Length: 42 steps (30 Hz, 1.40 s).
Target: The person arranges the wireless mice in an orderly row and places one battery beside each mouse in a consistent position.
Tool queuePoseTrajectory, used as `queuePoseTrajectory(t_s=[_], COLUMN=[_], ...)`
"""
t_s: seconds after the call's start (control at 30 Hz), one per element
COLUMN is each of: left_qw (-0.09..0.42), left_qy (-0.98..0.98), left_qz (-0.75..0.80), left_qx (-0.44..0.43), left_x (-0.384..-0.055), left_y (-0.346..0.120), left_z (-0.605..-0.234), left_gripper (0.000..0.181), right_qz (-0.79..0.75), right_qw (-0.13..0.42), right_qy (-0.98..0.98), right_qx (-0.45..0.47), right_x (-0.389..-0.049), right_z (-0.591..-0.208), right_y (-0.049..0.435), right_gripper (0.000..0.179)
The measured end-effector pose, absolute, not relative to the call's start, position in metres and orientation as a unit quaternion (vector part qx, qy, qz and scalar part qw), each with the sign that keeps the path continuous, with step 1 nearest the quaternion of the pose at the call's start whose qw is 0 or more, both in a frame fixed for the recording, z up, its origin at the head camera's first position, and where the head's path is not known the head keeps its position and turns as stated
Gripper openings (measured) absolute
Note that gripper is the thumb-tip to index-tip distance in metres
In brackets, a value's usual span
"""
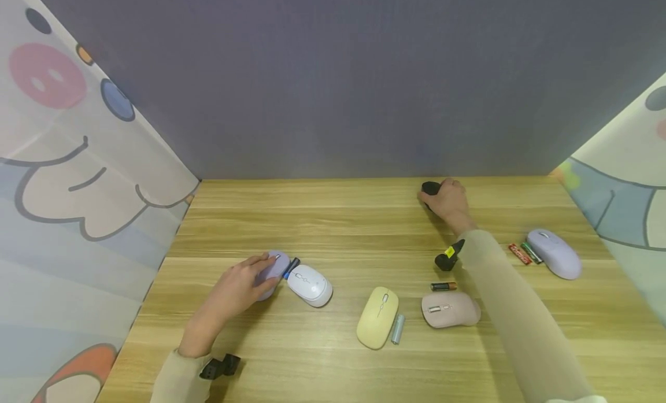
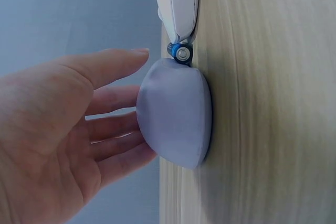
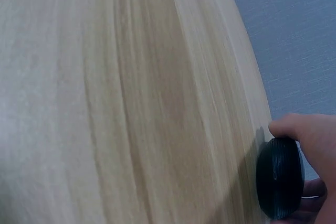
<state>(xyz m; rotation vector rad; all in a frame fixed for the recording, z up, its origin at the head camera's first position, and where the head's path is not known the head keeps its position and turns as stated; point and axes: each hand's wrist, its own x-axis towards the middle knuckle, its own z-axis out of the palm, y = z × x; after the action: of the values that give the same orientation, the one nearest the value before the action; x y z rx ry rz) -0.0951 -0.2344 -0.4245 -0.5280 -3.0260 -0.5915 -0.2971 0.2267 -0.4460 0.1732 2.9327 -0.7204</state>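
Observation:
In the head view my left hand (image 1: 240,290) rests over a lavender computer mouse (image 1: 279,259) on the left of the wooden table. The left wrist view shows its fingers lying along the lavender mouse (image 2: 176,111), the thumb extended and apart from it. A dark battery with a blue band (image 1: 292,266) lies between that mouse and a white mouse (image 1: 310,285). At the table's far edge my right hand (image 1: 448,199) grips a rounded black mouse (image 1: 430,187). In the right wrist view the thumb and fingers hold opposite sides of the black mouse (image 3: 281,179).
A yellow mouse (image 1: 378,317) lies beside a pale battery (image 1: 398,329). Nearer the right arm are a pink mouse (image 1: 450,309) and a black-and-copper battery (image 1: 443,286). Farther right, a second lavender mouse (image 1: 554,254) lies by red (image 1: 520,254) and green (image 1: 532,252) batteries. A grey panel (image 1: 364,91) stands behind.

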Motion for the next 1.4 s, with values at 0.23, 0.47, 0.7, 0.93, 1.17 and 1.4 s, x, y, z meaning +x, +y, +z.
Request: queuePoseTrajectory(t_s=[0.23, 0.47, 0.7, 0.93, 1.17, 1.4], left_qw=[0.011, 0.014, 0.017, 0.019, 0.015, 0.014], left_qy=[-0.967, -0.967, -0.967, -0.967, -0.967, -0.967], left_qz=[-0.189, -0.189, -0.189, -0.19, -0.19, -0.189], left_qx=[-0.169, -0.17, -0.171, -0.171, -0.167, -0.167], left_x=[-0.096, -0.096, -0.097, -0.097, -0.097, -0.101], left_y=[-0.235, -0.235, -0.235, -0.236, -0.234, -0.233], left_z=[-0.425, -0.427, -0.428, -0.429, -0.428, -0.428], left_gripper=[0.045, 0.045, 0.045, 0.044, 0.044, 0.045], right_qz=[-0.234, -0.233, -0.235, -0.233, -0.226, -0.238], right_qw=[0.054, 0.054, 0.049, 0.05, 0.04, 0.038], right_qy=[0.968, 0.969, 0.968, 0.969, 0.971, 0.968], right_qx=[0.068, 0.066, 0.068, 0.065, 0.068, 0.066], right_x=[-0.298, -0.298, -0.297, -0.297, -0.295, -0.288], right_z=[-0.448, -0.448, -0.45, -0.45, -0.448, -0.443], right_y=[0.225, 0.225, 0.225, 0.224, 0.223, 0.226], right_gripper=[0.092, 0.094, 0.092, 0.091, 0.093, 0.1])
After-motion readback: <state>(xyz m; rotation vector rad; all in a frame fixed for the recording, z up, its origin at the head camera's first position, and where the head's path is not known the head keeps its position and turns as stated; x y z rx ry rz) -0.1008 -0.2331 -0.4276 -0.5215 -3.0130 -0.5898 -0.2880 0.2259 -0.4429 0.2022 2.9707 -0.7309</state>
